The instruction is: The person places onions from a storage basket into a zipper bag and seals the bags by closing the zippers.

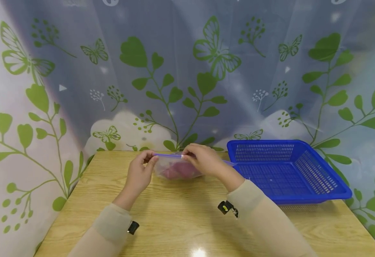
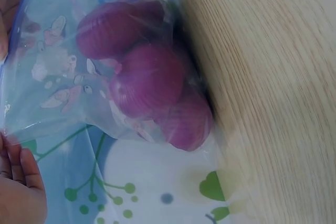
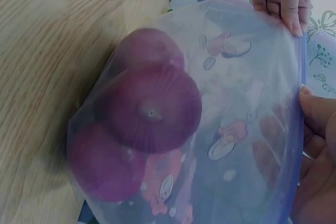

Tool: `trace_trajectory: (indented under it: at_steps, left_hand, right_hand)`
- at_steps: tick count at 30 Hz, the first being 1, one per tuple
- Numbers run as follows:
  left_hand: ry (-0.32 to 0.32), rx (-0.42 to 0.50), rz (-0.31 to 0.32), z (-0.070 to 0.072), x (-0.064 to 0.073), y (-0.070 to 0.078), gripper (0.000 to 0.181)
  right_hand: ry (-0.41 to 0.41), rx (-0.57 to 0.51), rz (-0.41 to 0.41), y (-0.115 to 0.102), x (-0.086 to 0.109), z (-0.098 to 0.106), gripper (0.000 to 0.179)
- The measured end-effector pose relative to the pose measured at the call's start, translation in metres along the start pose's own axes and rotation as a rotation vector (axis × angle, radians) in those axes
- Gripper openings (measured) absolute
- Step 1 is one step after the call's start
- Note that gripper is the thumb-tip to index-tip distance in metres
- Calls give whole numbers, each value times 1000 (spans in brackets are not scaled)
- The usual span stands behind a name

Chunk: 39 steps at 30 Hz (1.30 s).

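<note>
A clear zip bag (image 1: 161, 166) printed with pink and white figures stands on the wooden table, its blue-purple zip edge uppermost. Several red onions (image 2: 149, 80) lie in its bottom, and one shows its root end (image 3: 152, 111) in the right wrist view. My left hand (image 1: 140, 171) pinches the left end of the zip edge between thumb and fingers. Farther right along that edge, my right hand (image 1: 204, 159) pinches the zip at a small white slider (image 1: 182, 156). Part of the bag's right side is hidden behind the right hand.
A blue plastic basket (image 1: 315, 195) with slotted walls stands on the right of the table (image 1: 181, 214), close to the bag's right end. Behind the table hangs a curtain (image 1: 181, 71) with green leaves and butterflies.
</note>
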<state>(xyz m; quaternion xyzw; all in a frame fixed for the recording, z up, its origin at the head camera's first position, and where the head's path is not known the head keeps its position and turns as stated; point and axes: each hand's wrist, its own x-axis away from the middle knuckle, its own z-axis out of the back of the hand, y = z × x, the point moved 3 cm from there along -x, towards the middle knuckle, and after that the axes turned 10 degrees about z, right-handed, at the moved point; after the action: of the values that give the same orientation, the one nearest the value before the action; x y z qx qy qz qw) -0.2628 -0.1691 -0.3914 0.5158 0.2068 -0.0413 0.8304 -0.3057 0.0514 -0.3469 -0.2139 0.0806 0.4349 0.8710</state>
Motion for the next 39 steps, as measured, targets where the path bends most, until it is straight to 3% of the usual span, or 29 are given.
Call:
trace_trajectory:
  at_steps: [10,15,29,39]
  left_hand:
    - [19,-11,81,6,-1,-14,16]
    - [-4,-8,125,9,1,-18,17]
    - [-63,17,176,9,3,-25,17]
    - [-71,-1,210,10,4,-30,18]
  right_hand:
    - [2,1,-26,17,15,8,13]
    - [-7,9,-28,28,23,9,14]
    - [-37,-14,-64,39,37,14,12]
    - [-92,-22,-119,46,45,18,14]
